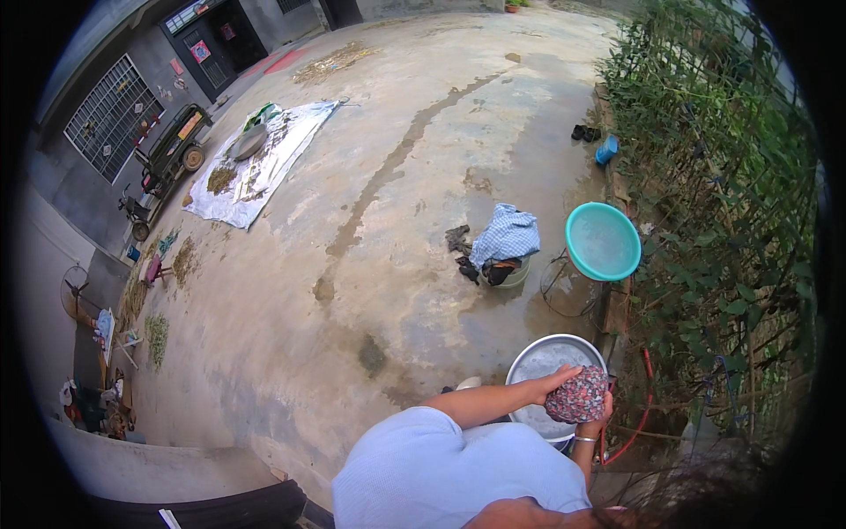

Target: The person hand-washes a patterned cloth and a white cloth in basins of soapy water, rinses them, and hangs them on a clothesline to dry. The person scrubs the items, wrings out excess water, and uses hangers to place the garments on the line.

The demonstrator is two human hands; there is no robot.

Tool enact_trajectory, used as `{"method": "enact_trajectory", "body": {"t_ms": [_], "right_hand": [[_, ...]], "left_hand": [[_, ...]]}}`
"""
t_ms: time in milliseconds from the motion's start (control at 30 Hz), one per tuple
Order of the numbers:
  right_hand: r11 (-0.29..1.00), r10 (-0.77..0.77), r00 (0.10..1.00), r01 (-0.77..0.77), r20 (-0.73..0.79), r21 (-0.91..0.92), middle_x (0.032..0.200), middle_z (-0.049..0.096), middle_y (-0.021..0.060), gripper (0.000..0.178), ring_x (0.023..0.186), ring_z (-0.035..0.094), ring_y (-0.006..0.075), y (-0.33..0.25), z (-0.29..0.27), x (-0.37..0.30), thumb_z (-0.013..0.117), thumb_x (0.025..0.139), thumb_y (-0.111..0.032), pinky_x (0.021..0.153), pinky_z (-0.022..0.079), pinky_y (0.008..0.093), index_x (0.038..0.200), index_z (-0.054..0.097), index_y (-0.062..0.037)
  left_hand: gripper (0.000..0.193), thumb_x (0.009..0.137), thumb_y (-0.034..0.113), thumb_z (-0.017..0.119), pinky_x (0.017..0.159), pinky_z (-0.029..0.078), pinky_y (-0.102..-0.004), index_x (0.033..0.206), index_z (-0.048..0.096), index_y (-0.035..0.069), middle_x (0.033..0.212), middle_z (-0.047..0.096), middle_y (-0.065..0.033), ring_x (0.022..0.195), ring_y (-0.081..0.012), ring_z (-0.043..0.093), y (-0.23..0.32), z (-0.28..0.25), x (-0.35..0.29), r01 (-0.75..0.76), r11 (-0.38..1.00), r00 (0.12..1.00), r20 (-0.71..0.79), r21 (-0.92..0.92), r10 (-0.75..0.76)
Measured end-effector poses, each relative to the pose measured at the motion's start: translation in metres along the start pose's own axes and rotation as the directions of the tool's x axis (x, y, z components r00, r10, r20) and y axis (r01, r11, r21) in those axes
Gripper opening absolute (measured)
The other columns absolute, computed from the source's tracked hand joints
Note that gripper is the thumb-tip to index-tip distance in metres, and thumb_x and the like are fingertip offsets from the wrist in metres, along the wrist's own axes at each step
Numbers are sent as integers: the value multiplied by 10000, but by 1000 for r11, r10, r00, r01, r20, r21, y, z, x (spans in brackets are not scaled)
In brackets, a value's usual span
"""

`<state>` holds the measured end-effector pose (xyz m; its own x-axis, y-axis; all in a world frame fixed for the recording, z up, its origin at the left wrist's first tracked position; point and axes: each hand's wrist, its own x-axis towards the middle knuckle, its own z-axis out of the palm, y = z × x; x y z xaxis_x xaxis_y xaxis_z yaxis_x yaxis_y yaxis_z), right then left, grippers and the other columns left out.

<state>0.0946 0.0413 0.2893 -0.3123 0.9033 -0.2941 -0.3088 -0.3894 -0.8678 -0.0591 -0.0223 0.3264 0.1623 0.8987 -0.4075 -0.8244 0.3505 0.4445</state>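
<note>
Both my hands are closed round a bunched-up cloth (576,397) with a dark red, grey and white speckled pattern. My left hand (553,383) grips its upper left side, and my right hand (601,418), with a bracelet at the wrist, presses in from the lower right. The bundle is over a round silvery metal basin (522,363) holding cloudy water. Some of the basin's near side is hidden by my arms and light blue shirt.
Beyond the basin stand a turquoise tub (603,240) and a bucket (514,278) heaped with a blue checked cloth (508,234). A red hose (649,388) curves beside dense plants (714,176) on the right. A white sheet (286,145) lies far left near a three-wheeled cart (172,145).
</note>
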Motion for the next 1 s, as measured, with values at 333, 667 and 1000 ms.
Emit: {"method": "enact_trajectory", "body": {"t_ms": [333,667,1000], "right_hand": [[846,-169,973,227,160,-483,892,616,15,142,808,585,121,-24,7,-4,529,865,-154,716,474,271,943,591,-53],[786,374,884,-142,281,-601,1206,487,161,811,826,629,149,-136,11,-48,615,705,12,647,555,279,1405,241,-156],[270,-565,806,382,176,-884,1425,256,230,878,1247,351,421,-71,58,-61,785,579,-434,1007,334,440,1338,415,-193]], "left_hand": [[494,902,491,472,935,469,-417,1215,542,115,1158,608,-84,1028,-233,604,-15,-15,23,181,941,980,134,-285,-148],[559,920,481,312,941,434,-541,1283,469,84,1231,538,-167,1109,-363,538,-4,-20,30,262,924,964,112,-279,-240],[413,929,347,457,873,506,-420,1253,472,90,1150,580,-99,1026,-255,595,-24,1,27,74,996,996,43,-40,-72]]}}
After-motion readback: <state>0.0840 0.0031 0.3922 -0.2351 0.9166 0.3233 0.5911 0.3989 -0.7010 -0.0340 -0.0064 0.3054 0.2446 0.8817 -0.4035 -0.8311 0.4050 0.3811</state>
